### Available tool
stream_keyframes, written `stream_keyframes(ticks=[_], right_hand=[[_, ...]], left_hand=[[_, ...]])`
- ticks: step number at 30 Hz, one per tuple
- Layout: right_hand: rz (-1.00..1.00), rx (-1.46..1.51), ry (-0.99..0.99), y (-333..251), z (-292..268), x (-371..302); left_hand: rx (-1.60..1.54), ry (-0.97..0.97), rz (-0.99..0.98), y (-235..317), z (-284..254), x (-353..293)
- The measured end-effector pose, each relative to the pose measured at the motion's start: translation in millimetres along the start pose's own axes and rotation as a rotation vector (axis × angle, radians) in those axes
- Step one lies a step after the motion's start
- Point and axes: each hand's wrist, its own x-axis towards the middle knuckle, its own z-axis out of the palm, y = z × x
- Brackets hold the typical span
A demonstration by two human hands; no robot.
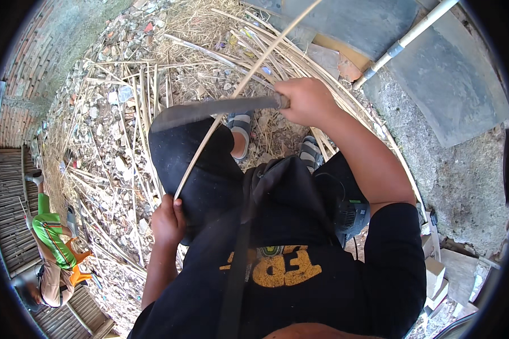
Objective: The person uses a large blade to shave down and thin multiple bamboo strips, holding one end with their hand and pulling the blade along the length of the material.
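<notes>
My left hand (168, 220) is closed round the near end of a long, thin bamboo strip (195, 158). The strip slants up and away to the right, past the upper edge of the view. In my right hand (304, 101) is the handle of a machete (209, 111). Its broad, dark blade points left across the strip, over my left knee, and is slightly blurred. Blade and strip cross near the middle; whether they touch I cannot tell.
Loose bamboo strips (144, 107) lie over stony, littered ground. A pale pipe (404, 42) leans by grey panels (452, 79) at the right. Beside my right hip is a power tool (353, 217). Another person in a green top (54, 237) sits at far left.
</notes>
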Motion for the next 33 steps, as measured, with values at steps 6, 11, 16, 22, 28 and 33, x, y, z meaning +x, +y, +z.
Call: stream_keyframes(ticks=[6,11,16,22,28,33], right_hand=[[0.214,0.126,-0.059,20,-3,11],[0.115,0.027,-0.037,1,-8,8],[0.329,0.197,0.032,40,0,15],[0.145,0.086,0.02,11,-7,3],[0.196,0.155,-0.111,22,-3,9],[0.116,0.106,-0.083,7,-7,7]], left_hand=[[0.02,0.048,-0.002,4,3,1],[0.066,0.046,-0.016,4,3,-3],[0.061,0.057,-0.016,9,4,4],[0.072,0.052,0.016,7,-2,2],[0.101,0.005,-0.014,18,-6,8],[0.092,-0.027,-0.007,13,-11,6]])
